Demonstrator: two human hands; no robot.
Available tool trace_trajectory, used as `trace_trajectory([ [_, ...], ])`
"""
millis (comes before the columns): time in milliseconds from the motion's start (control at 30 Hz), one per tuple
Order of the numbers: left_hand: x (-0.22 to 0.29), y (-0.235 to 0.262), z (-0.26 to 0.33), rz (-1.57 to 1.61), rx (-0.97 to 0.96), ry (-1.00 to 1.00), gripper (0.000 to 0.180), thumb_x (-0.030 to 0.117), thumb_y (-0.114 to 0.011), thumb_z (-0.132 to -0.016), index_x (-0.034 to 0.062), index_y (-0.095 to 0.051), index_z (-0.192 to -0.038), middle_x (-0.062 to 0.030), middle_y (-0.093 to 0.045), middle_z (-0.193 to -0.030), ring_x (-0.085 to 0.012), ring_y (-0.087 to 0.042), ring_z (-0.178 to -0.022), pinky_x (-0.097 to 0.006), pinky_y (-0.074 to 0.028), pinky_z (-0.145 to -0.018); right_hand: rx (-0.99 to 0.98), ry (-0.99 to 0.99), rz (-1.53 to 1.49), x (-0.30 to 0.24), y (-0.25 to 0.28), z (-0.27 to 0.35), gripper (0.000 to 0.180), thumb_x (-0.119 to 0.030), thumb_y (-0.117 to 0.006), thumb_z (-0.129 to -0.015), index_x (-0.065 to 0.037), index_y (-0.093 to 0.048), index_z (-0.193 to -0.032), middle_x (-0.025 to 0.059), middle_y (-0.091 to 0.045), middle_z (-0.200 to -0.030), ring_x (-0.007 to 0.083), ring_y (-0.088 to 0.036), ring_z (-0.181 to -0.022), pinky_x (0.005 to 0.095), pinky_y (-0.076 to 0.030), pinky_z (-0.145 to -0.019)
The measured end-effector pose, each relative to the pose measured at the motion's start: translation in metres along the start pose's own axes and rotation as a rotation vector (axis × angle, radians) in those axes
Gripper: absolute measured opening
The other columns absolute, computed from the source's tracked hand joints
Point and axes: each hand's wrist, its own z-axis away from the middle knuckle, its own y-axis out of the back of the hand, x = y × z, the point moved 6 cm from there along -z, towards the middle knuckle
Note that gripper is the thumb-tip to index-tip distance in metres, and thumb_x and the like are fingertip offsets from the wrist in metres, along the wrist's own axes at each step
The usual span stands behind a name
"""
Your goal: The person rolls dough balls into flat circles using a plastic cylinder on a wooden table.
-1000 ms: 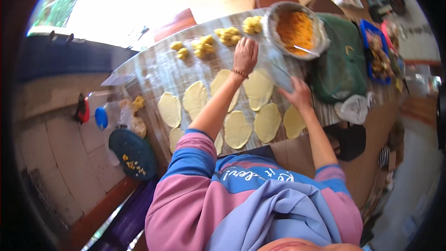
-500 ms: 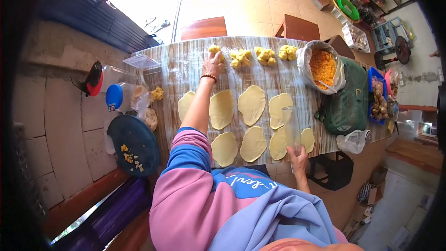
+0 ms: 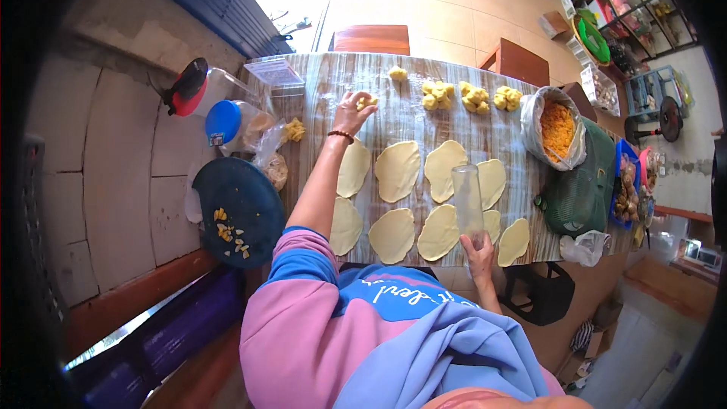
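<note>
My left hand (image 3: 351,113) reaches over the far left of the table, its fingers closed around a lump of yellow dough (image 3: 366,102). Low at the right, my right hand (image 3: 477,252) grips the near end of a clear glass bottle (image 3: 467,193), held over the flat dough. Two rows of flattened dough rounds (image 3: 397,171) lie between my arms; the bottle hides part of some of them. Along the far edge sit a single small dough lump (image 3: 397,73) and several clusters of dough lumps (image 3: 438,95).
Shredded orange filling (image 3: 557,130) fills a lined tub at the right, beside a green basket (image 3: 579,189). On the left stand a blue-lidded jar (image 3: 223,123) and a dark round tray (image 3: 254,208) with pale scraps. A black stool (image 3: 539,288) is below the table's near edge.
My left hand has come back from the far edge with a dough lump, leaving a smaller lump there. The view has shifted left; my right hand still grips the bottle.
</note>
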Motion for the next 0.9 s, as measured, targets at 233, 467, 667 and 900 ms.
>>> trace_trajectory([
  [233, -0.025, 0.014, -0.01, -0.174, -0.071, -0.103, 0.015, 0.018, -0.075, -0.08, 0.013, -0.069, -0.093, -0.0082, -0.064, -0.1, -0.0298, -0.066, -0.084, -0.041, -0.054, -0.074, -0.075, 0.103, 0.118, -0.01, -0.014, -0.042, 0.044, -0.035, -0.081, -0.08, -0.001, -0.062, -0.1, 0.0052, -0.064, -0.079, 0.0141, -0.057, -0.071, 0.0318, -0.049, -0.066],
  [467, -0.022, -0.006, -0.011, -0.253, -0.048, -0.068, 0.027, 0.009, -0.071, -0.077, 0.0144, -0.064, -0.102, -0.0072, -0.064, -0.105, -0.0336, -0.06, -0.1, -0.044, -0.05, -0.087, -0.045, 0.125, 0.09, 0.004, -0.025, -0.049, 0.045, -0.035, -0.082, -0.08, 0.0, -0.063, -0.101, 0.007, -0.066, -0.082, 0.0164, -0.061, -0.073, 0.0335, -0.05, -0.07],
  [667, -0.026, -0.007, -0.014, -0.23, -0.122, -0.142, 0.03, 0.003, -0.072, -0.074, 0.0126, -0.063, -0.1, -0.0063, -0.064, -0.103, -0.033, -0.059, -0.1, -0.043, -0.05, -0.088, -0.074, 0.039, 0.099, -0.001, -0.047, -0.039, 0.037, -0.027, -0.081, -0.082, -0.001, -0.062, -0.1, 0.0029, -0.066, -0.088, 0.0106, -0.058, -0.078, 0.0277, -0.048, -0.073],
  [900, -0.026, -0.014, -0.015, -0.24, -0.265, -0.128, 0.062, 0.024, -0.077, -0.075, 0.021, -0.055, -0.133, -0.0145, -0.051, -0.133, -0.0348, -0.052, -0.119, -0.047, -0.044, -0.101, -0.027, 0.003, 0.099, -0.043, -0.08, -0.022, 0.037, -0.029, -0.081, -0.082, -0.001, -0.062, -0.098, 0.003, -0.065, -0.082, 0.0102, -0.057, -0.073, 0.0286, -0.048, -0.068],
])
